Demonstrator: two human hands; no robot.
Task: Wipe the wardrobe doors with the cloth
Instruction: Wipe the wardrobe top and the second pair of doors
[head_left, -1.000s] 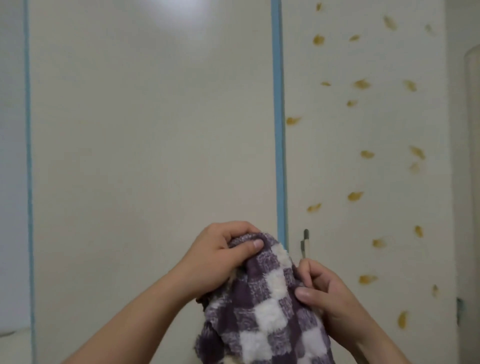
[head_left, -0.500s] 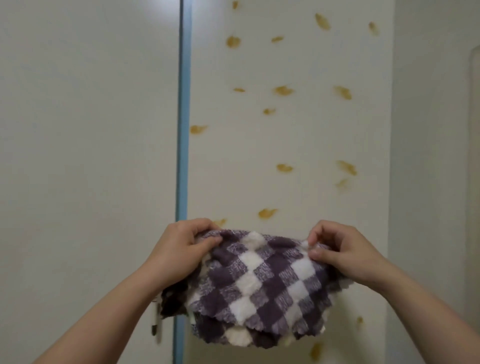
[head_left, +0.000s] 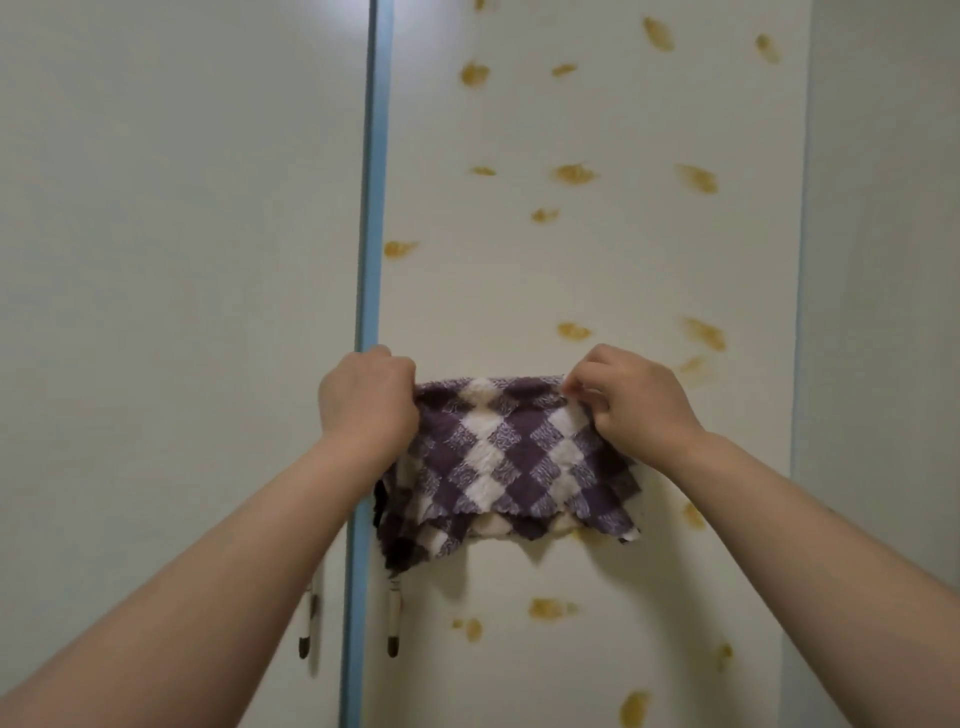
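A purple-and-white checked cloth (head_left: 506, 462) hangs spread in front of the right wardrobe door (head_left: 597, 260). My left hand (head_left: 366, 400) grips its upper left corner and my right hand (head_left: 631, 402) pinches its upper right corner, so its top edge is stretched level. The right door is white and dotted with several yellow-brown smears (head_left: 574, 174), above, beside and below the cloth. The left door (head_left: 182, 260) is plain white with no smears showing. A blue vertical strip (head_left: 371, 208) separates the two doors.
Two slim door handles hang low by the blue strip, one on the left door (head_left: 310, 618) and one on the right door (head_left: 393, 618). A pale wall (head_left: 883, 312) borders the wardrobe on the right.
The cloth was bunched between both hands; my hands moved apart and up, spreading it flat. The view shifted right, bringing the smeared right door to the centre.
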